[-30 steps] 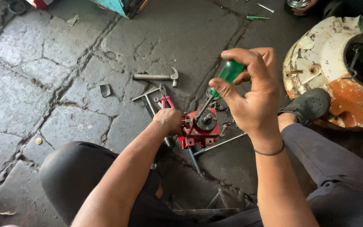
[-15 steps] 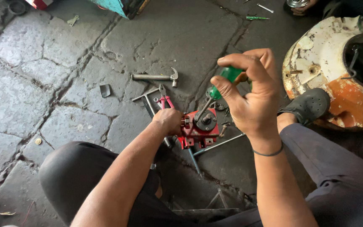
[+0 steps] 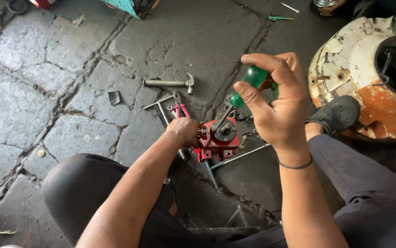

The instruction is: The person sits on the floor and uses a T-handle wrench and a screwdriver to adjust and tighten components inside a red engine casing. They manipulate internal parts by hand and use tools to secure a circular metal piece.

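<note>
R hand point(image 3: 280, 108) grips green-handled screwdriver point(image 3: 246, 88), shaft slanting down-left to red block point(image 3: 216, 138) below it; L hand point(image 3: 185, 131) closed on block's left side, nearer

Right hand point(image 3: 278, 108) has turned on the screwdriver point(image 3: 246, 87): its green handle showed full above the fingers a second ago, then mostly covered, now shows lower between thumb and forefinger. Handle has dropped slightly nearer the red block point(image 3: 216, 140). Shaft leans a bit more upright over the block.
</note>
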